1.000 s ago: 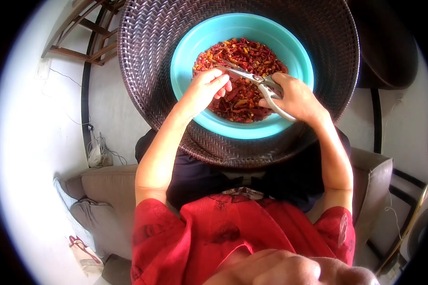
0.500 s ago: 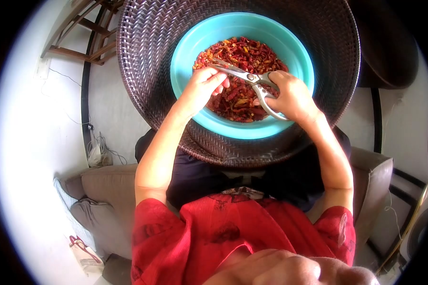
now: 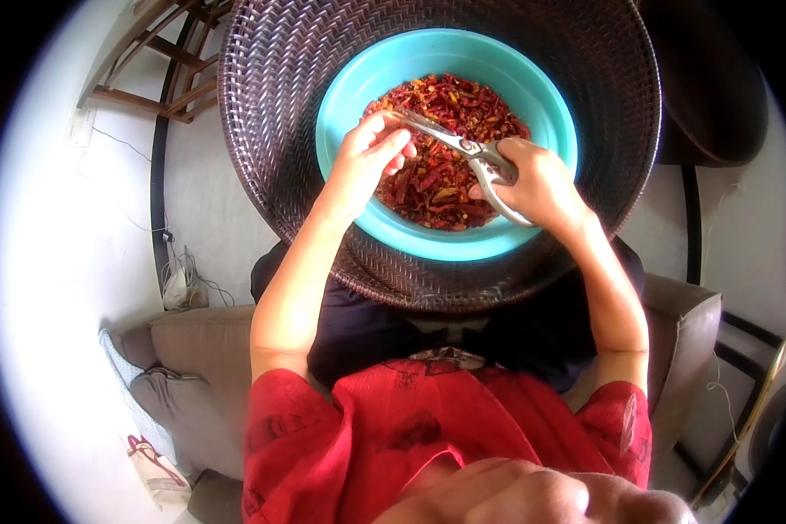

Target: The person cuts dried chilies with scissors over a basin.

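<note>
My right hand (image 3: 543, 185) is closed around the handles of a pair of metal scissors (image 3: 468, 147), whose blades point up and to the left. The blade tips reach the fingers of my left hand (image 3: 367, 166), which is closed in a pinch at the left side of the basin. Whatever lies between those fingertips is too small or hidden to make out. Below both hands, a turquoise plastic basin (image 3: 428, 246) holds a heap of cut dried red chillies (image 3: 441, 188), with some orange pieces and pale seeds among them.
The basin rests on a dark woven wicker surface (image 3: 271, 131) with a raised rim, above my lap. A grey-brown sofa (image 3: 203, 336) is around me. Wooden furniture (image 3: 183, 61) stands at upper left, cables (image 3: 188, 271) and a cloth bag (image 3: 159, 472) at left.
The scissor blades look closer together than before. My left fingers have shifted slightly, with the index finger now further along the blades. The basin appears slightly lower in view.
</note>
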A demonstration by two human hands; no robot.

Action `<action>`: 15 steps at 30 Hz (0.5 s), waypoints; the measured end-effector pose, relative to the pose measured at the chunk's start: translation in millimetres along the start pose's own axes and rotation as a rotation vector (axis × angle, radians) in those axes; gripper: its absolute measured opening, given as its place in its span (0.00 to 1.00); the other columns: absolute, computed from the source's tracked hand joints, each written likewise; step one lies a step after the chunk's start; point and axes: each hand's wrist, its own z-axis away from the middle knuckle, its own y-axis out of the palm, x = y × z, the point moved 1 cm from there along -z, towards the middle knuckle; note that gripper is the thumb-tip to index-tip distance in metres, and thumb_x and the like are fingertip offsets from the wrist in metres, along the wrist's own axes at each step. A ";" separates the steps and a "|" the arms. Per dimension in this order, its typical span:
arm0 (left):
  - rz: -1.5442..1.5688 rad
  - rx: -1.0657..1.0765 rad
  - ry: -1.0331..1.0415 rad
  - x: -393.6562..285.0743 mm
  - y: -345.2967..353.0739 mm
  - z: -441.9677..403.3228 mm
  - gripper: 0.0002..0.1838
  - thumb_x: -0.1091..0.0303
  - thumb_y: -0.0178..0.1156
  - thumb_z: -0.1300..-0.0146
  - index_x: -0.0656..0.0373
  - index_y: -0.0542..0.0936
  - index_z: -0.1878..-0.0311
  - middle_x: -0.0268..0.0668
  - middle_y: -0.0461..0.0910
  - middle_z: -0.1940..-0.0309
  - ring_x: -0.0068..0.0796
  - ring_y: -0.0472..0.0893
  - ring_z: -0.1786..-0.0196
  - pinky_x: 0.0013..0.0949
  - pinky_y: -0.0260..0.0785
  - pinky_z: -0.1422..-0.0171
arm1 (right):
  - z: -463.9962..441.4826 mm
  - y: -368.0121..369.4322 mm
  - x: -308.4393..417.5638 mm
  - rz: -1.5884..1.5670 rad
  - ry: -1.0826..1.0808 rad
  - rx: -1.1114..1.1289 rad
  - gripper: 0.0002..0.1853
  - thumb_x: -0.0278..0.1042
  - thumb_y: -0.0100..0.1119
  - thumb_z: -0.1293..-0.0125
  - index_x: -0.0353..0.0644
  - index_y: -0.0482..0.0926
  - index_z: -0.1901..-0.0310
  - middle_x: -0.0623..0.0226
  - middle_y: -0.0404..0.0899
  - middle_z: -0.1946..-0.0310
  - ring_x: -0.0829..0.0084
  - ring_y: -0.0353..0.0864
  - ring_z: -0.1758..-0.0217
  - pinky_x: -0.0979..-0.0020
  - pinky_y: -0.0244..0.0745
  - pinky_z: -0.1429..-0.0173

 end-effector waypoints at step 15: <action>0.056 -0.004 -0.030 2.2 -2.1 -2.9 0.07 0.71 0.54 0.26 0.61 0.78 0.50 0.30 0.80 0.66 0.14 0.73 0.68 0.19 0.67 0.62 | -3.5 5.6 -2.6 0.027 -0.051 -0.014 0.22 0.48 0.70 0.45 0.36 0.81 0.60 0.56 0.82 0.66 0.57 0.85 0.63 0.59 0.79 0.54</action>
